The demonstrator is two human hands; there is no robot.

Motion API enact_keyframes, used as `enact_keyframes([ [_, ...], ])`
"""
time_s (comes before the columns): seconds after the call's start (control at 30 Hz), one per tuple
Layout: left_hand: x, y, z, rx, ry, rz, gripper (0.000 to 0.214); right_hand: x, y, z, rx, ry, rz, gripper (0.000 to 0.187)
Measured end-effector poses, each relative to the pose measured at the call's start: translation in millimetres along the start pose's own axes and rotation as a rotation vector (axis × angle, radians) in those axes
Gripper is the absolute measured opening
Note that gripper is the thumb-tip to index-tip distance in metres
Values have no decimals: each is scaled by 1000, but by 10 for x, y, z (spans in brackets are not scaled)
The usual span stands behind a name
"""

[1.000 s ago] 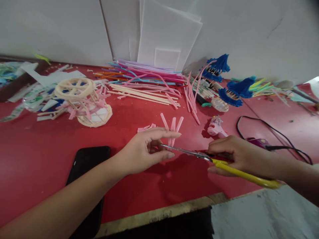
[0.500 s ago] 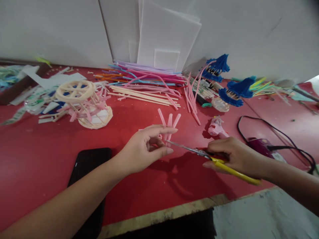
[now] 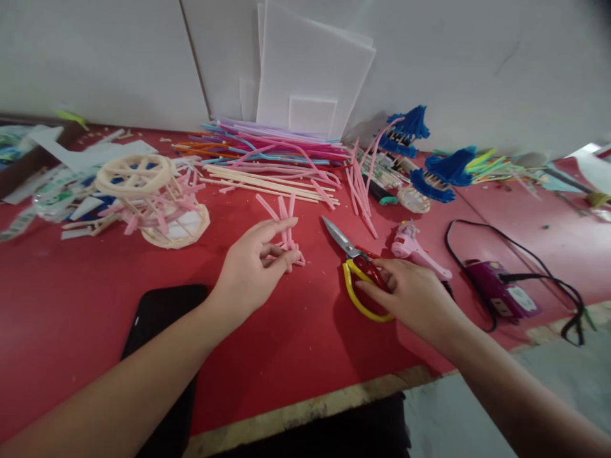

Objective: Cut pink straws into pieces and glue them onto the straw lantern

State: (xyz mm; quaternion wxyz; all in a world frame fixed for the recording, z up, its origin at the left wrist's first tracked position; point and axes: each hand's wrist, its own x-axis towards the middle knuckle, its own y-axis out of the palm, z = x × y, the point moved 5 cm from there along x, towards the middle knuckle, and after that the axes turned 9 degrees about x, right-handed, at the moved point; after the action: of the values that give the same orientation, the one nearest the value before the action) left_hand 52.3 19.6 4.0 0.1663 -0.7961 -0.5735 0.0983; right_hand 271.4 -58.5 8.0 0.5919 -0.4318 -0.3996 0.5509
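My left hand pinches short pink pipe cleaner pieces whose ends fan out above the fingers. More short pink bits lie on the red table just beside its fingertips. My right hand grips one handle of a pair of scissors with red and yellow handles. The closed blades point up and to the left, away from the pink pieces. Right of the scissors lies a pink glue gun.
A wheel-like stick model stands at left near a black phone. Bundled pipe cleaners and wooden sticks lie at the back. Blue-roofed models and a purple power strip with a cord are at right.
The scissors have pulled back from the pink pieces and turned so their blades point upward. My left hand has shifted left with the pieces.
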Motion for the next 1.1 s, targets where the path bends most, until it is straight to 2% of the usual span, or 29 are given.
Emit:
enact_keyframes([
  [0.07,-4,-1,8,29,14,-7,46,26,-60,74,-30,-15,-12,24],
  [0.13,-7,8,14,31,27,-1,45,72,-169,177,75,-50,-90,23],
  [0.2,-9,16,8,4,50,3,44,159,-280,282,375,-84,-192,24],
  [0.27,-12,20,-13,-18,90,10,42,313,-279,375,782,-91,-153,26],
  [0.37,-23,41,-57,-23,151,77,41,593,-113,555,1225,-171,132,33],
  [0.5,-51,73,-93,-93,182,175,27,761,210,732,1511,-327,690,44],
  [0.57,-66,110,-87,-164,151,250,26,767,331,730,1611,-348,860,56],
  [0.6,-74,131,-85,-187,138,290,26,767,373,712,1653,-343,891,57],
  [0.7,-89,159,-101,-182,130,350,24,765,433,640,1720,-295,837,43],
  [0.8,-90,155,-123,-135,132,354,20,755,412,600,1683,-256,675,24],
  [0.9,-82,153,-104,-108,103,357,17,746,368,597,1619,-253,500,18],
  [0.97,-63,131,-67,-85,85,317,17,749,342,584,1599,-254,365,15],
  [1.1,-1,8,30,-80,24,113,20,748,312,504,1643,-159,133,14],
])
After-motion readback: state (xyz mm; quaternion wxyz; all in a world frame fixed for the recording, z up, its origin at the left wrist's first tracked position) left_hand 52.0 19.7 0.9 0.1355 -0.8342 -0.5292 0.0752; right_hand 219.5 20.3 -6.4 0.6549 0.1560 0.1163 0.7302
